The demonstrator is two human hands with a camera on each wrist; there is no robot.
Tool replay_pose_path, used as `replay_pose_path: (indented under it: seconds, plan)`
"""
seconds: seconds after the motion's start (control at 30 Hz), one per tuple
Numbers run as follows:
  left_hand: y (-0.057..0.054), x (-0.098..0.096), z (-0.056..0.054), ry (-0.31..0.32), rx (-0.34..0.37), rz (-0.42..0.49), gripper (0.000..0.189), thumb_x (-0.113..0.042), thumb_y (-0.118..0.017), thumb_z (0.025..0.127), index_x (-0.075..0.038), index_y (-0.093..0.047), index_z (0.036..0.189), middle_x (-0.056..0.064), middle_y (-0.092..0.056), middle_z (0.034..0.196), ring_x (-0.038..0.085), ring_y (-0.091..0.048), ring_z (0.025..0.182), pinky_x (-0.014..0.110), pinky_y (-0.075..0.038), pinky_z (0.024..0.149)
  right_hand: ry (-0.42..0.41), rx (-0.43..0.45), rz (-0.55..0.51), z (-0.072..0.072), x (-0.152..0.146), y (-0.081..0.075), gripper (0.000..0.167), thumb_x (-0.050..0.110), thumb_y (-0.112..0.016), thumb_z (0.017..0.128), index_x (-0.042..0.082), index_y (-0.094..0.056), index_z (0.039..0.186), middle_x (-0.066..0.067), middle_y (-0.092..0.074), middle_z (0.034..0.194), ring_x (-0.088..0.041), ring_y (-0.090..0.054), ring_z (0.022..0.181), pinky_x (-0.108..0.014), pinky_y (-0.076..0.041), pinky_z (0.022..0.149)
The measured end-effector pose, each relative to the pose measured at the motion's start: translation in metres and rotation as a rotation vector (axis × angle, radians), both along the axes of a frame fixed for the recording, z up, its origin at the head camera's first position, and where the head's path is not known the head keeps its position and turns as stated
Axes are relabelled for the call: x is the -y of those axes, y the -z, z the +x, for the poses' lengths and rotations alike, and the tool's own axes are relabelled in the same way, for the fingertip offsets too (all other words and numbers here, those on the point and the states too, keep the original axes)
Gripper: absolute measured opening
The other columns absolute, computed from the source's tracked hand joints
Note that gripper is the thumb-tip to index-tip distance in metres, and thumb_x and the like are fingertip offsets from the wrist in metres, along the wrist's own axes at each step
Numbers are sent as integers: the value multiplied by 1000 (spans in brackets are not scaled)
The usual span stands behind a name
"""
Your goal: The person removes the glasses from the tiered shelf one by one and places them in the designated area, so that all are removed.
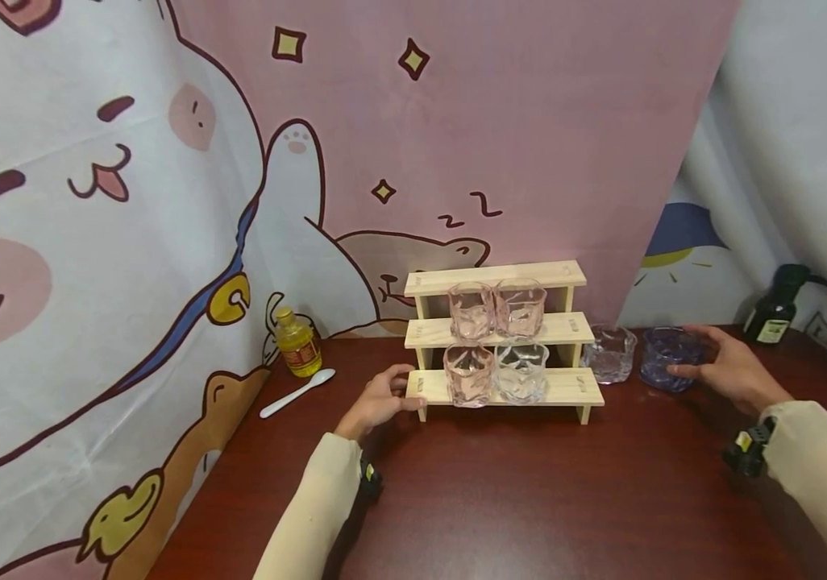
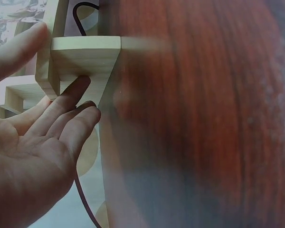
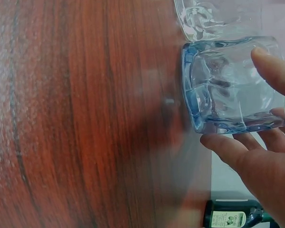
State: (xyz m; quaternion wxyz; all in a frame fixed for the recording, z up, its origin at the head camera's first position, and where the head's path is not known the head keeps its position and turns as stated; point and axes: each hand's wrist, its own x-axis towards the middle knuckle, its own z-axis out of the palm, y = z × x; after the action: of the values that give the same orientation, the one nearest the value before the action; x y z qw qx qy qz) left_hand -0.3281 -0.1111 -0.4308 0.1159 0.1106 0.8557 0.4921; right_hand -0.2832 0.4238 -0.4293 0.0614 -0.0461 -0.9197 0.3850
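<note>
My left hand grips the left end of the lowest step of a three-step wooden display rack. In the left wrist view the thumb lies along the step's top and the fingers reach beneath it. A pink glass and a clear glass stand on that step, with two pink glasses on the step above. At the rack's right, my right hand holds a blue glass between thumb and fingers, the glass upright at the table. Another clear glass stands close beside it.
Left of the rack stand a yellow oil bottle and a white spoon lying at an angle. A dark green bottle is at the far right, near the cloth backdrop. The brown table spreads in front.
</note>
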Motion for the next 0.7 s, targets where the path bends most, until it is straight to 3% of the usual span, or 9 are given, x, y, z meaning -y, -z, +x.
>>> replay_pose_path:
  seconds: [0.27, 0.33, 0.5, 0.57, 0.7]
  plan:
    - [1, 0, 2, 4, -7, 2, 75, -18, -80, 84, -8, -43, 148, 16, -64, 135, 30, -60, 125, 50, -47, 102, -8, -2, -3, 2, 2, 1, 97, 16, -79, 85, -11, -16, 154, -47, -32, 145, -60, -41, 124, -53, -49, 84]
    - [2, 0, 2, 5, -11, 5, 75, -18, -80, 84, -7, -43, 148, 16, -64, 134, 30, -60, 125, 50, -47, 103, -9, -5, -5, 2, 3, 2, 98, 16, -80, 84, -11, -17, 154, -46, -32, 145, -60, -41, 124, -47, -51, 82]
    - [4, 1, 2, -1, -8, 12, 75, -16, -80, 84, -8, -43, 148, 17, -63, 136, 30, -59, 126, 50, -46, 103, -15, 6, -16, 1, 7, 2, 99, 19, -80, 83, -11, -17, 154, -46, -30, 146, -61, -39, 127, -55, -49, 89]
    - [3, 1, 2, 1, -5, 12, 75, -17, -80, 84, -8, -43, 149, 16, -63, 136, 30, -59, 126, 50, -46, 104, -14, 17, -25, 0, 9, 2, 101, 20, -80, 83, -10, -16, 155, -47, -28, 147, -62, -36, 129, -68, -41, 95]
    - [1, 1, 2, 4, -3, 18, 76, -19, -80, 85, -9, -42, 149, 16, -62, 137, 29, -59, 126, 51, -45, 105, -10, 9, -22, -1, 9, 0, 101, 20, -81, 83, -10, -16, 155, -47, -28, 148, -63, -35, 129, -69, -39, 96]
